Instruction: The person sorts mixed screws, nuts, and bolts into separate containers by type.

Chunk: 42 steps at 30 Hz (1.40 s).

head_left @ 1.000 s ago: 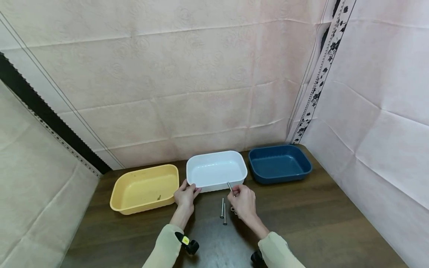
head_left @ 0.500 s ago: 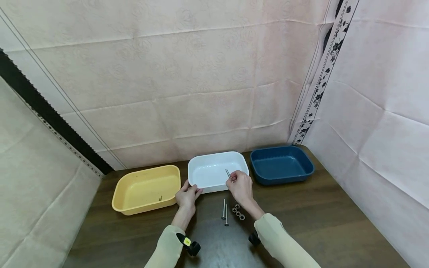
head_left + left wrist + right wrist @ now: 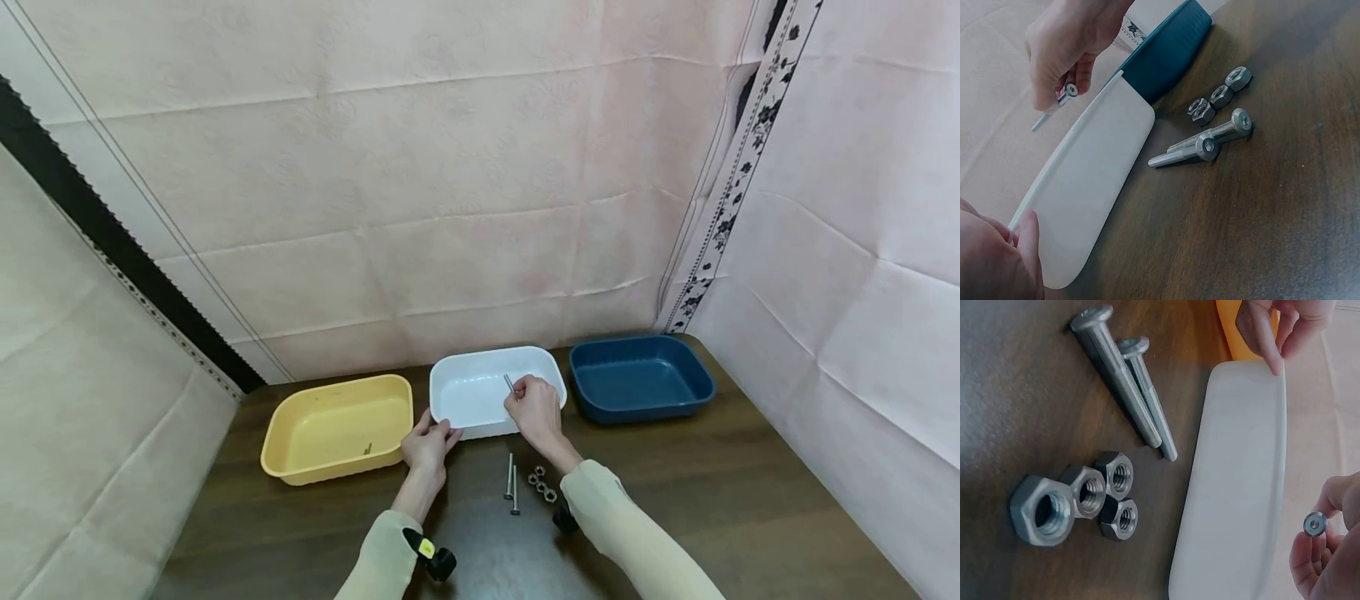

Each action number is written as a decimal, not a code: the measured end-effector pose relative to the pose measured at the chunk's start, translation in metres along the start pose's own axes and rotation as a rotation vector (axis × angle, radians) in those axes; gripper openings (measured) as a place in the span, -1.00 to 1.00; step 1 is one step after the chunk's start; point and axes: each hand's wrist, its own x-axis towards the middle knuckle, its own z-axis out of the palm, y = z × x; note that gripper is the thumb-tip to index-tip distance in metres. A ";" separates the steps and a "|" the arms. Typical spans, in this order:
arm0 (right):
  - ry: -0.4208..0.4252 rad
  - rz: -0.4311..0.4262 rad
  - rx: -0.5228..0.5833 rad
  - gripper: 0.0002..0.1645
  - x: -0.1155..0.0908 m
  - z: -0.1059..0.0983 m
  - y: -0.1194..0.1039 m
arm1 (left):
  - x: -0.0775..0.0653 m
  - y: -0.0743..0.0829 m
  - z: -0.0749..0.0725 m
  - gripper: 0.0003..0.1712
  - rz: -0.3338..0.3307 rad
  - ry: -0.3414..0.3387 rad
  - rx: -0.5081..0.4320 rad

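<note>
My right hand (image 3: 536, 414) pinches a silver bolt (image 3: 509, 383) above the white tray (image 3: 483, 432). In the right wrist view the bolt head (image 3: 1315, 524) shows a hex socket between finger and thumb. At the tray's front left corner, my left hand (image 3: 425, 450) grips the rim, its thumb (image 3: 1030, 234) against the outer wall. Two more bolts lie side by side on the table before the tray, one bolt (image 3: 1113, 375) slightly offset from the other bolt (image 3: 1152, 400). Several hex nuts (image 3: 542, 486) are clustered to their right, below my right wrist.
A yellow tray (image 3: 322, 467) stands left of the white one, with a small thin item (image 3: 367, 448) inside. To the right is a dark blue tray (image 3: 637, 414). All rest on a brown wooden table (image 3: 712, 500), with pale cloth (image 3: 480, 167) hanging behind and at both sides.
My right hand has risen and moved forward with the bolt, from the white tray's front edge to over its inside. The nuts are uncovered. My left hand stays on the rim.
</note>
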 end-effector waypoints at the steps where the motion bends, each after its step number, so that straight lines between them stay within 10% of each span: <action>1: -0.001 0.001 -0.006 -0.97 0.001 0.001 0.000 | 0.000 0.000 0.000 -0.35 0.000 0.001 0.002; 24: 0.094 -0.047 0.015 -0.95 -0.007 -0.002 -0.002 | -0.002 0.000 0.002 -0.36 -0.012 0.006 0.005; 42: 0.121 0.094 0.138 -0.95 -0.067 -0.027 -0.007 | 0.002 0.000 0.000 -0.35 -0.029 0.008 0.018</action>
